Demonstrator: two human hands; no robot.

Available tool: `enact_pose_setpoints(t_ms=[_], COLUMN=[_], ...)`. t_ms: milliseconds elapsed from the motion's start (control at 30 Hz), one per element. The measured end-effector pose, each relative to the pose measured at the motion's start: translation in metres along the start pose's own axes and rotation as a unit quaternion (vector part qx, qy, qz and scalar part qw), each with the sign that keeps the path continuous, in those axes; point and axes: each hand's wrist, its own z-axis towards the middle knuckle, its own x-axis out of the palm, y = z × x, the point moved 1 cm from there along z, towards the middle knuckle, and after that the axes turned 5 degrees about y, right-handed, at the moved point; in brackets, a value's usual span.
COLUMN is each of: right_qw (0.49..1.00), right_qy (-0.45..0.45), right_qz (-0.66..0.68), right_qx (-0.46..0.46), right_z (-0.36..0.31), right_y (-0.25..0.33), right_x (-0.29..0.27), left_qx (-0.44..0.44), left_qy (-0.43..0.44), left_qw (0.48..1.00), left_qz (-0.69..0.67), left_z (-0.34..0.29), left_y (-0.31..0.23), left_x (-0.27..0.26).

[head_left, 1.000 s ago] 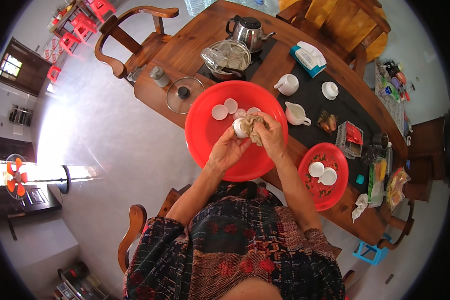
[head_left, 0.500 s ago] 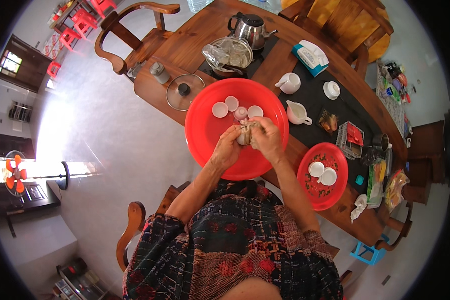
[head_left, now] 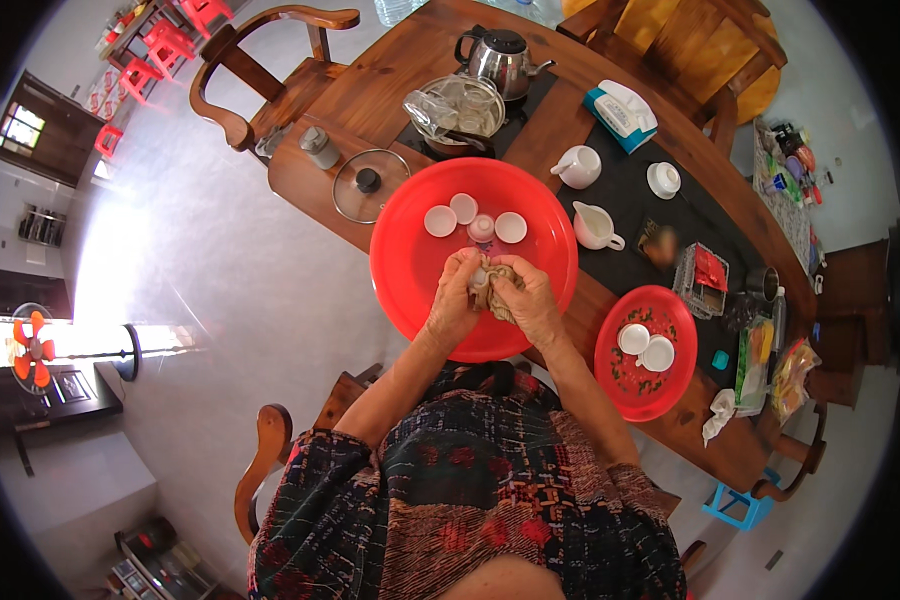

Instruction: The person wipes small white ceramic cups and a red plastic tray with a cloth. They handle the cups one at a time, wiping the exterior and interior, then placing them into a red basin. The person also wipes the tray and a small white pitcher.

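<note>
Above the large red basin my two hands are close together. My left hand is closed on a small white cup, mostly hidden by fingers and cloth. A brownish striped cloth is bunched in my right hand, pressed against the cup. Farther off in the basin are several small white cups: one at the left, one beside it, one at the right, and a pinkish-white one between them that looks upside down.
On the right, a smaller red tray holds two white cups and leafy scraps. Beyond the basin stand a pot of glasses, a steel kettle, a glass lid, a white pitcher and a tissue pack.
Both hands have drawn slightly nearer to me, uncovering more of the pinkish-white cup. The cloth is turned and shows more of its folds.
</note>
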Motion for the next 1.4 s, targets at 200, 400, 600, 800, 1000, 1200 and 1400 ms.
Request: enact_pose_setpoints(t_ms=[200,400,600,800,1000,1200,1400], right_qw=[0.943,0.926,0.813,0.95,0.935,0.893,0.855], right_qy=[-0.051,-0.064,-0.129,-0.225,-0.231,-0.06,0.068], right_qz=[-0.31,-0.351,-0.495,-0.154,-0.192,-0.368,-0.44], right_qx=[-0.107,-0.126,-0.278,-0.151,-0.188,-0.253,-0.267], right_z=[0.004,0.0,0.006,0.016,0.014,-0.004,-0.01], right_y=[-0.004,-0.018,-0.026,-0.019,-0.014,-0.01,-0.008], right_x=[-0.001,-0.006,-0.008,-0.019,-0.018,0.003,-0.001], left_qx=[-0.071,-0.035,0.083,-0.05,-0.08,-0.044,-0.062], left_qy=[0.038,0.053,0.065,0.022,0.013,-0.001,0.027], left_qw=[0.995,0.944,0.896,0.959,0.995,0.998,0.997], left_qz=[0.066,0.325,0.431,0.279,0.058,0.049,0.031], left_z=[-0.004,-0.008,-0.002,0.008,0.006,0.006,0.011], left_y=[-0.002,-0.002,0.006,0.003,0.004,0.003,-0.005], left_x=[0.0,0.007,0.015,-0.013,-0.002,0.002,-0.014])
